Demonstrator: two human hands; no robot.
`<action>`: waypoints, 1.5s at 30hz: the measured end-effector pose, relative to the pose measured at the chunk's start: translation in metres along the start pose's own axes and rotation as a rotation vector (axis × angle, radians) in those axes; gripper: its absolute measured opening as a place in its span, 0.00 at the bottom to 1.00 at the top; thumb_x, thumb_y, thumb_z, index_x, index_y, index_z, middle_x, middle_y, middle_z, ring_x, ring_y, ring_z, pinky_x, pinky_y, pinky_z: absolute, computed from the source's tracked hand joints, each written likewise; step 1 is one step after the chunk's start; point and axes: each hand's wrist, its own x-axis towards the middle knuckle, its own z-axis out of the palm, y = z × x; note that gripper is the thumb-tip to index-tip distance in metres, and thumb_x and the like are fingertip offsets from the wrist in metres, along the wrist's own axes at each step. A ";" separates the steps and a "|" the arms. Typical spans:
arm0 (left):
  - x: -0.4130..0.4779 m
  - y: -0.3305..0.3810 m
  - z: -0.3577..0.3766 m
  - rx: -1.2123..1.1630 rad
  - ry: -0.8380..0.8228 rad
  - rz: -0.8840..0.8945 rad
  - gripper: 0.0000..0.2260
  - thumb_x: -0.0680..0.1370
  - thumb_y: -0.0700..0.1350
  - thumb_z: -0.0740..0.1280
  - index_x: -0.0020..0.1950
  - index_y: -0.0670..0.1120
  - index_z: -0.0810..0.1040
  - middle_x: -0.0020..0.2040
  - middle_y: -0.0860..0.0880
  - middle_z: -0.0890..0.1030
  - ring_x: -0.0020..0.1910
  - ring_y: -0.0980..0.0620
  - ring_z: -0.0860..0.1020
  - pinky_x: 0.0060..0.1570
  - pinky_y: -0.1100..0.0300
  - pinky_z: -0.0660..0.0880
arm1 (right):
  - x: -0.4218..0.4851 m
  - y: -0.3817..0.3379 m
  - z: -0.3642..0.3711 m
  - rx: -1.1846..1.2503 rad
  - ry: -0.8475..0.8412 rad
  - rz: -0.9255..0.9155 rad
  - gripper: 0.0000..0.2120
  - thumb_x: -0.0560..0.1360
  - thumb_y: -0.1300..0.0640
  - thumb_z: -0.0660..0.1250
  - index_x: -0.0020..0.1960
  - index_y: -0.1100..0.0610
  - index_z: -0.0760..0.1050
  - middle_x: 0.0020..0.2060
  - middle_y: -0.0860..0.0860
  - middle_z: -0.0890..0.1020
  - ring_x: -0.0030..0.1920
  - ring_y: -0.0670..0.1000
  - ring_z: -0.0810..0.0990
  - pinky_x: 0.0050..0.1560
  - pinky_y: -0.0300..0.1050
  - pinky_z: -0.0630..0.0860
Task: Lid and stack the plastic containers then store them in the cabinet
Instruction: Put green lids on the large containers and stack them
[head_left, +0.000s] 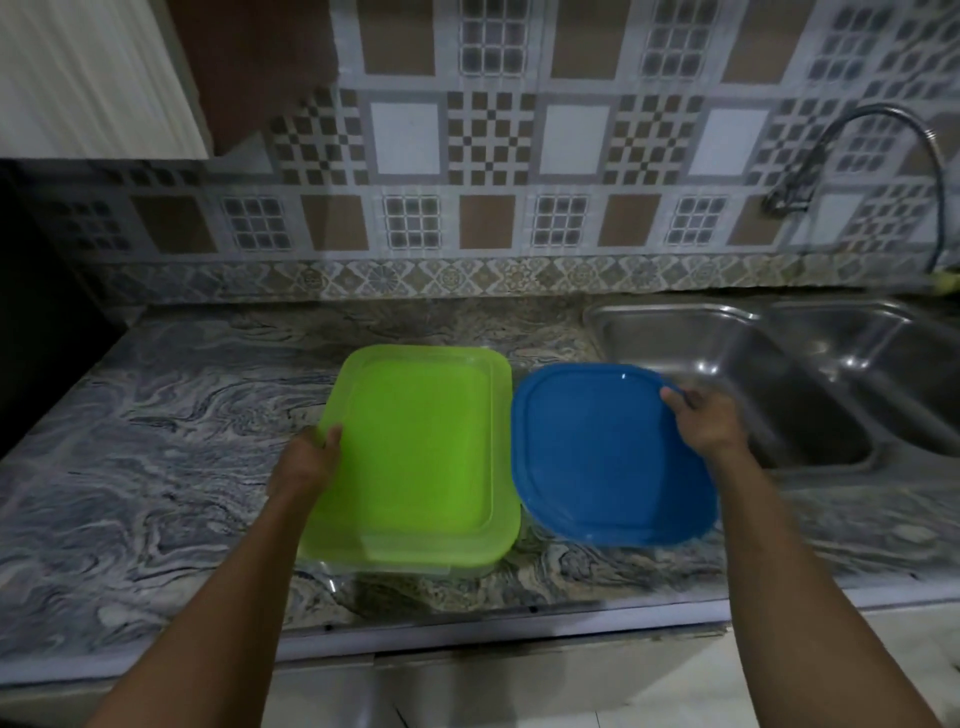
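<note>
A clear rectangular container with a green lid (415, 457) sits on the marble counter (171, 457) near its front edge. My left hand (306, 462) grips the container's left side, thumb on the lid. Right beside it is a rounded square blue lid (608, 457), tilted and touching the green lid's right edge. My right hand (701, 421) holds the blue lid by its far right rim. What lies under the blue lid is hidden.
A double steel sink (810, 374) lies to the right, close to my right hand, with a curved tap (883, 156) above it. A patterned tile wall backs the counter. A white cabinet door (93, 73) hangs at the upper left. Cabinet fronts (519, 686) run below the counter edge.
</note>
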 end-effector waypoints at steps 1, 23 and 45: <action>-0.001 0.002 -0.001 -0.024 -0.009 -0.012 0.26 0.81 0.55 0.60 0.66 0.34 0.71 0.62 0.30 0.75 0.59 0.34 0.76 0.54 0.49 0.73 | 0.007 -0.007 -0.009 0.008 0.023 -0.037 0.28 0.74 0.35 0.59 0.59 0.56 0.80 0.56 0.59 0.83 0.59 0.60 0.80 0.59 0.53 0.74; -0.043 0.051 0.069 -0.487 -0.166 0.049 0.22 0.81 0.48 0.62 0.73 0.44 0.68 0.68 0.43 0.75 0.65 0.43 0.75 0.65 0.46 0.72 | 0.019 -0.120 0.044 0.070 -0.070 -0.112 0.18 0.76 0.41 0.64 0.43 0.56 0.80 0.44 0.54 0.83 0.47 0.58 0.81 0.46 0.49 0.77; -0.033 0.071 0.093 -0.523 -0.193 0.069 0.19 0.81 0.45 0.61 0.73 0.47 0.69 0.66 0.43 0.76 0.62 0.40 0.77 0.62 0.47 0.73 | -0.019 -0.081 0.029 0.617 -0.362 0.104 0.17 0.76 0.46 0.68 0.60 0.54 0.79 0.53 0.53 0.85 0.53 0.55 0.84 0.59 0.53 0.79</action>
